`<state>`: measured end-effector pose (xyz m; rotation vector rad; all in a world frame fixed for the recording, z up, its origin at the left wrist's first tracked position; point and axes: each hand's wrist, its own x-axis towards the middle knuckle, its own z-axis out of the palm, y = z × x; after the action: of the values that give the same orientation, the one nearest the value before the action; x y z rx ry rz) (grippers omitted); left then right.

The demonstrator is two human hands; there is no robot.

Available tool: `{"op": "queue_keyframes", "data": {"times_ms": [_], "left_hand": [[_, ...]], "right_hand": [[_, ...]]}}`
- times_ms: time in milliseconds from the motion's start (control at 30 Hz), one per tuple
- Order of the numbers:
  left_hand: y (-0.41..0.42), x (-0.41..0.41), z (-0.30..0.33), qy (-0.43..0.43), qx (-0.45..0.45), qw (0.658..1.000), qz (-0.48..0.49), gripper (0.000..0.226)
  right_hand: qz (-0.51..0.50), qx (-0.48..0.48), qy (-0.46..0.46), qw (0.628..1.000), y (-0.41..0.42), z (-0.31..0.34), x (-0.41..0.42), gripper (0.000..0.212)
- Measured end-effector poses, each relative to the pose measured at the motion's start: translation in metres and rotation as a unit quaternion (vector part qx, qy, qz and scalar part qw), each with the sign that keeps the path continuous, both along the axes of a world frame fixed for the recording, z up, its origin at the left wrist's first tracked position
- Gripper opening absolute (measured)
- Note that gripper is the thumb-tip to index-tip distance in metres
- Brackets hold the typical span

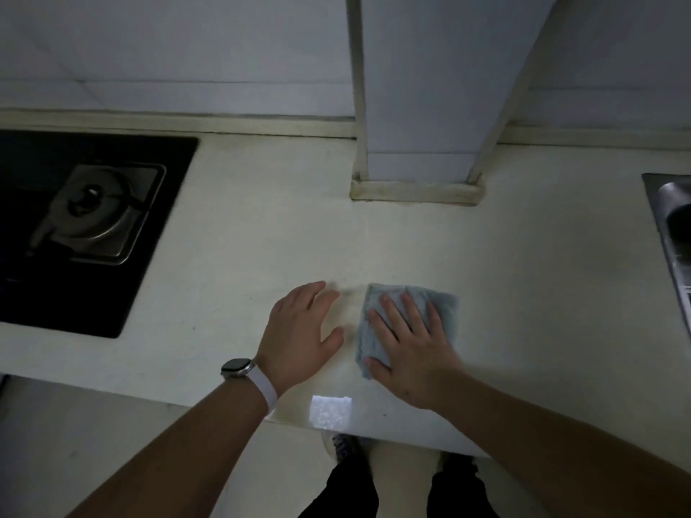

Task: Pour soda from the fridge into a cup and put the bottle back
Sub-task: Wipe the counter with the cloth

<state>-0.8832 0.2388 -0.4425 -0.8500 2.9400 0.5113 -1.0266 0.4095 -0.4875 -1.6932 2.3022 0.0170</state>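
**Flat palm on the cloth, no bottle or cup in sight**

Pressing, not gripping: the right hand (407, 343) lies flat on a folded blue cloth (435, 306) with fingers straight and spread, holding nothing inside them. Just beside it the left hand (301, 330) rests open on the counter (224, 233), fingers relaxed and a little apart, also holding nothing; a watch (236, 368) with a pale strap sits on that wrist.

Both hands and the cloth lie close to the counter's near edge, roughly midway along it. The cloth looks soft, limp and light, so it should slide under a flat palm and bunch if pinched; a corner or the folded edge would be the place to lift it.

Neither the soda bottle, the cup nor the fridge shows, so their position cannot be told. As a judgement only: a full bottle would be heavy and, coming cold, perhaps slick with moisture, best taken round the body with 1 hand while the other turns the cap. A cup would be light and easy to tip, so steadying it during the pour seems wise.

Farther off, a black hob (112, 226) with 1 burner sits toward the counter's left end, a steel sink (673, 237) at the right edge, and a tiled column (422, 106) stands on the far side against the wall.
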Motion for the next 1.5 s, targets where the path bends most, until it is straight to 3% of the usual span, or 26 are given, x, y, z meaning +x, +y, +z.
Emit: {"op": "queue_keyframes", "data": {"times_ms": [367,700,900,1200,1500], "left_hand": [[-0.065,0.086,-0.007,0.024,0.018,0.999,0.029,0.059],[-0.092,0.149,-0.001,0.033,0.022,0.994,0.104,0.06],[-0.1,0.171,0.01,0.05,0.018,0.983,0.178,0.064],[-0.081,0.153,0.007,0.039,0.005,0.991,0.125,0.055],[-0.041,0.073,0.001,0.027,0.028,0.999,0.026,0.061]], "right_hand": [[0.03,0.003,0.017,0.999,-0.085,0.0,0.08,0.078],[0.055,-0.013,-0.007,0.998,-0.162,-0.006,0.15,0.086],[0.085,-0.013,0.027,0.996,-0.189,0.005,0.158,0.085],[0.088,-0.057,-0.009,0.994,-0.164,-0.007,0.144,0.086],[0.062,-0.047,-0.008,0.997,-0.056,-0.006,0.083,0.077]]}}
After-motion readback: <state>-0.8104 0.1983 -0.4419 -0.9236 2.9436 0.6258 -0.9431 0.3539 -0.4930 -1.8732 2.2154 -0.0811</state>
